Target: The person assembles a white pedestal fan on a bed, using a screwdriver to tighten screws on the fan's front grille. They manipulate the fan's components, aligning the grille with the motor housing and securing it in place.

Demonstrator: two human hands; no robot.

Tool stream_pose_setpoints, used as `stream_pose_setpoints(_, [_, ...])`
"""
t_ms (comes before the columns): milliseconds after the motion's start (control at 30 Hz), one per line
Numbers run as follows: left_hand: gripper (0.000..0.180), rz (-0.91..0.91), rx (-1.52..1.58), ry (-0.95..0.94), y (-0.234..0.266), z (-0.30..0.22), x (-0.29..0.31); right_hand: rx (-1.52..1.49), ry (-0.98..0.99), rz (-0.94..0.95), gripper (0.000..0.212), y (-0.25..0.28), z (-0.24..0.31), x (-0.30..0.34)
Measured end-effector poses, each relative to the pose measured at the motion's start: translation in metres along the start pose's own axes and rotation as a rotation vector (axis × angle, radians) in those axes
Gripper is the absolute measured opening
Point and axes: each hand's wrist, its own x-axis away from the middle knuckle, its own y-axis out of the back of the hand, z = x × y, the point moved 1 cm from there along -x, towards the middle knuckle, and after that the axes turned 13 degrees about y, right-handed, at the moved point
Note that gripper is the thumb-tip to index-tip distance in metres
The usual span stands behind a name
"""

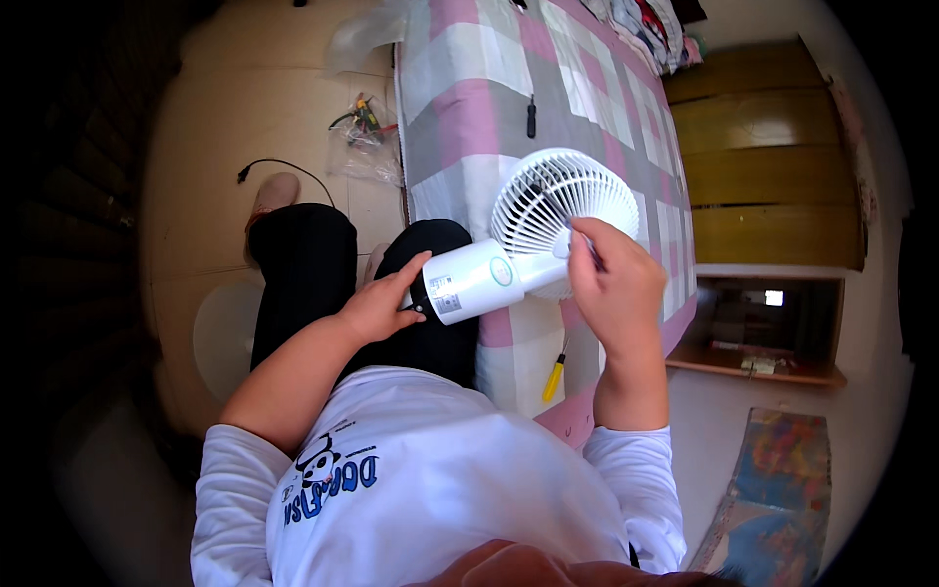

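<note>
A small white electric fan point(479, 279) with a round slatted grille point(523, 210) lies tilted across my lap and the bed's edge. My left hand point(377, 305) is closed round the dark end of its cylindrical white base. My right hand point(616, 274) is closed in a pinch at the back of the grille, beside the fan's neck. A thin dark rod-like shape runs from those fingertips across the slats; its kind cannot be made out. To the right of my lap, a yellow-handled screwdriver point(554, 380) lies on the bed, and a black-handled screwdriver point(531, 117) lies beyond the fan.
A checked bedspread point(469, 117) covers the bed. On the tiled floor are a clear plastic bag with tools point(365, 132) and a black cable with a plug point(284, 164). Folded clothes point(646, 29) lie at the bed's far end; a wooden cabinet point(763, 147) stands right.
</note>
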Motion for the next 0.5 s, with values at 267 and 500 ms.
stream_pose_setpoints(267, [0.1, 0.037, 0.046, -0.005, -0.008, 0.01, -0.007, -0.328, -0.503, -0.17, 0.015, 0.049, -0.002, 0.121])
stream_pose_setpoints(500, [0.098, 0.109, 0.255, -0.135, -0.01, 0.031, -0.018, -0.25, -0.467, -0.183, 0.012, 0.016, 0.004, 0.2])
